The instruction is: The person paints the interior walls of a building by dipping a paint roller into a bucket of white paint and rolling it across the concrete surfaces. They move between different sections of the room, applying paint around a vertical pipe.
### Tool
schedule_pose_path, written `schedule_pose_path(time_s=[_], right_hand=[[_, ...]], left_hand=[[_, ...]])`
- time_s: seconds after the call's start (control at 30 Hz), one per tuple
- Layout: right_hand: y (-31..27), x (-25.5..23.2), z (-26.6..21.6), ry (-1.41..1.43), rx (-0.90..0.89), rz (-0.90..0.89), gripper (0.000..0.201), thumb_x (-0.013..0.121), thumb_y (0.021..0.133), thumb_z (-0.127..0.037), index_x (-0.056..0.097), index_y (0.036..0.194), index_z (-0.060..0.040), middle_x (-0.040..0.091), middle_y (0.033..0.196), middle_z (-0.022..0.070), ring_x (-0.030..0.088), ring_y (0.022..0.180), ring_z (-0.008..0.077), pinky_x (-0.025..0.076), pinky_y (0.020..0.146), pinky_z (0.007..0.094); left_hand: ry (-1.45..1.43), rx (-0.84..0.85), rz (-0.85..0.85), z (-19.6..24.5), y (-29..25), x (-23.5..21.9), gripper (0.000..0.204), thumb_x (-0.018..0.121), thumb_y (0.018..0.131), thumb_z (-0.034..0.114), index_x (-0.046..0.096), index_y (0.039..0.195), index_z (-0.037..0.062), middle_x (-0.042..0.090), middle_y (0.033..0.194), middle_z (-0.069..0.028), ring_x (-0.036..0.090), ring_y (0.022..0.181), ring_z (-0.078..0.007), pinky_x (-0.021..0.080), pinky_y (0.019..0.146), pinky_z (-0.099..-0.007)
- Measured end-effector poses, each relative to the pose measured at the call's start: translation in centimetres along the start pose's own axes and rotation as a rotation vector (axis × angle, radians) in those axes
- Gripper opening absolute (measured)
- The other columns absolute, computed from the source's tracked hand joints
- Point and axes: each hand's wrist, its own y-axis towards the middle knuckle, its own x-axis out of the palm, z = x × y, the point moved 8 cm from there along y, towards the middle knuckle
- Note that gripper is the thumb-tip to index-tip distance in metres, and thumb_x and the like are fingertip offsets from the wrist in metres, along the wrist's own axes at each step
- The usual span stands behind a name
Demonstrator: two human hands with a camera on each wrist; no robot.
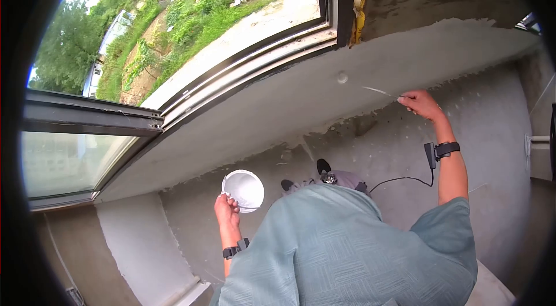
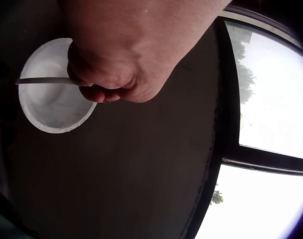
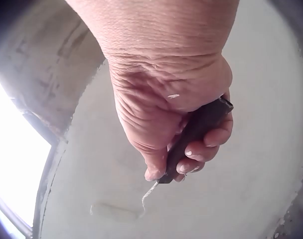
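Observation:
My right hand (image 1: 421, 104) grips a trowel (image 1: 379, 91) in front of the grey wall below the window. In the right wrist view, fingers and thumb wrap its black handle (image 3: 194, 137); a thin bent neck leads to a blade (image 3: 116, 211) close over the wall, its pale colour blending in. White specks dot the fingertips. Lower and to the left, my left hand (image 1: 227, 211) holds a white bucket (image 1: 246, 187) by its bail. The left wrist view shows the bail (image 2: 44, 80) crossing the bucket's mouth and whitish smears inside; the hand hides part of the rim.
An open window with a dark frame (image 1: 92, 117) lies to the left, its sill (image 1: 249, 68) running above the smooth grey wall (image 1: 260, 120). A small round spot (image 1: 342, 77) marks that wall. My shoes (image 1: 323, 166) stand on the rough floor. A black cable (image 1: 405, 178) hangs from the right wrist camera.

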Motion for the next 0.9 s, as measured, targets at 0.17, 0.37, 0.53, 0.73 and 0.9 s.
schedule_pose_path(time_s=[0.17,0.37,0.53,0.73,0.9], right_hand=[[-3.3,-9.1,3.5,-0.027,0.113,0.170,0.033,0.072,0.092,-0.036,0.072,0.087,-0.0033,0.057,0.065,-0.0035,0.047,0.054,0.0043,0.039,0.050,0.0238],[-4.9,-11.4,3.7,0.017,0.134,0.227,0.032,0.071,0.093,-0.036,0.071,0.083,-0.0055,0.054,0.063,-0.0045,0.045,0.052,0.0041,0.036,0.048,0.0232],[-1.7,-3.5,2.1,0.090,0.088,-0.002,0.037,0.072,0.092,-0.036,0.065,0.073,-0.0058,0.053,0.062,-0.0041,0.042,0.050,0.0045,0.035,0.046,0.0246],[-1.4,-1.5,-1.3,0.036,0.041,-0.055,0.037,0.072,0.092,-0.037,0.064,0.073,-0.0057,0.052,0.062,-0.0042,0.041,0.049,0.0046,0.034,0.046,0.0249],[-4.1,-9.9,1.9,0.068,0.136,0.067,0.034,0.072,0.092,-0.038,0.066,0.077,-0.0073,0.053,0.062,-0.0040,0.042,0.048,0.0038,0.032,0.044,0.0231]], left_hand=[[0.013,0.016,-0.020,1.0,0.1,0.9,0.013,0.048,0.099,0.018,0.052,0.088,0.0137,0.046,0.063,0.0042,0.046,0.052,-0.0094,0.029,0.043,-0.0231],[0.005,0.019,-0.024,1.8,-0.4,1.1,0.013,0.048,0.099,0.018,0.052,0.087,0.0136,0.046,0.063,0.0042,0.046,0.052,-0.0094,0.030,0.043,-0.0230],[0.006,0.019,-0.052,2.0,-0.1,1.4,0.015,0.048,0.100,0.019,0.052,0.087,0.0135,0.046,0.063,0.0041,0.046,0.052,-0.0096,0.030,0.043,-0.0228],[0.032,0.022,-0.053,2.2,-0.2,1.7,0.015,0.047,0.101,0.019,0.052,0.087,0.0132,0.046,0.063,0.0041,0.047,0.053,-0.0097,0.030,0.043,-0.0228],[0.002,0.031,-0.042,1.8,-0.6,0.8,0.015,0.047,0.100,0.020,0.051,0.087,0.0137,0.045,0.063,0.0043,0.047,0.053,-0.0098,0.030,0.043,-0.0230]])
